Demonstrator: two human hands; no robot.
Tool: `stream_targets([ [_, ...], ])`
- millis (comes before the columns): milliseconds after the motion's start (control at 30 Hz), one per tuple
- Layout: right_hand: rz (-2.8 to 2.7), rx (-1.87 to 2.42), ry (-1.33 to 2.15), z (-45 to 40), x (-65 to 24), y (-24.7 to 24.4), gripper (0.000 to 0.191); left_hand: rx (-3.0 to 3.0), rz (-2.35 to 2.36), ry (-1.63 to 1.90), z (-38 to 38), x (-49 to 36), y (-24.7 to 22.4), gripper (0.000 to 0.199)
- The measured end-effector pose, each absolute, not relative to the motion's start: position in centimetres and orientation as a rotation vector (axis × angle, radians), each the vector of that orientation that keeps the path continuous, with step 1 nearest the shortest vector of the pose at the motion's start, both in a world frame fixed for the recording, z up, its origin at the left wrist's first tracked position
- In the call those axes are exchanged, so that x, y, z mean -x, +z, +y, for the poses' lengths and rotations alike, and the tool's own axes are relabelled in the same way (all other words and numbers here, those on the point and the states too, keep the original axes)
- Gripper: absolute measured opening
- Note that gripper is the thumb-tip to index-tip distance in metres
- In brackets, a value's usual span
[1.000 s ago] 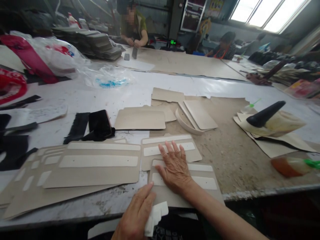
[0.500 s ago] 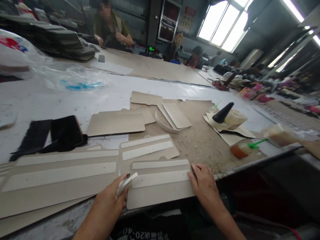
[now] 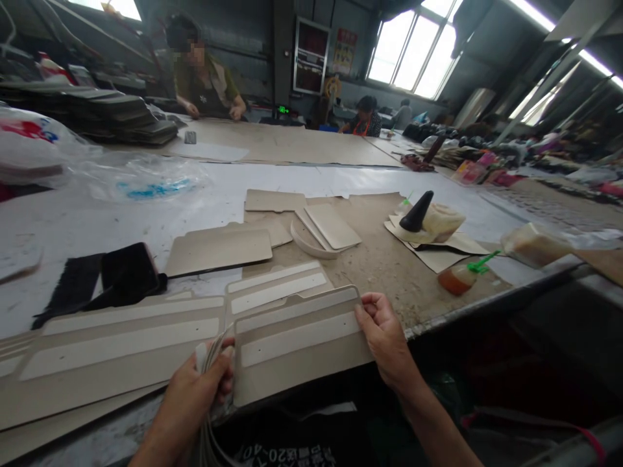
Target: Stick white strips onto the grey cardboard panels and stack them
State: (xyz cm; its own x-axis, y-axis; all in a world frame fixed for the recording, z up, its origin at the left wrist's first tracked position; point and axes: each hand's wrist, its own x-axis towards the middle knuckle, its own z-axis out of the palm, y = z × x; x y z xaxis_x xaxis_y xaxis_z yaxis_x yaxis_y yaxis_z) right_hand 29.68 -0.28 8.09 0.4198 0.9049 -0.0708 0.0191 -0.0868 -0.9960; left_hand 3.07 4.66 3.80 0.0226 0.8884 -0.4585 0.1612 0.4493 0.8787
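A beige board panel (image 3: pixel 306 373), with two pale strips along its upper part, is tilted up at the table's front edge. My right hand (image 3: pixel 388 340) is closed on its right edge, thumb on the face. My left hand (image 3: pixel 192 386) grips a bundle of long pale strips (image 3: pixel 209 438) that hang down in a curve. Its fingers are beside the panel's left edge; whether they also pinch the panel I cannot tell. Behind lies a similar panel with strips (image 3: pixel 277 285). Larger panels with strips (image 3: pixel 121 373) lie overlapping to the left.
Plain beige panels (image 3: pixel 219 251) and a curved strip (image 3: pixel 311 246) lie further back. At right are a glue bottle with a green nozzle (image 3: pixel 457 280), a black cone (image 3: pixel 417 213) and a yellowish block (image 3: pixel 535 245). A phone (image 3: pixel 129 269) rests at left. A person (image 3: pixel 209 87) works across the table.
The panel's upper edge has been raised from the table. My right hand has gone from resting at its edge to gripping it. The strips in my left hand now show as a hanging bundle.
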Motion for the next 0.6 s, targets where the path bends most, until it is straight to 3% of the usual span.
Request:
stream_targets([
  [133,-0.818,1.307,0.991,0.2,-29.6,9.7,0.024,-0.888,1.400,0.830,4.4,-2.8,4.5,0.052],
  [267,-0.816,1.219,1.031,0.7,-29.3,10.9,0.021,-0.806,1.193,0.885,4.4,-2.0,5.9,0.035],
  [600,-0.880,1.107,1.020,2.9,-27.7,13.3,0.022,-0.983,1.253,0.708,5.3,0.2,7.1,0.058],
])
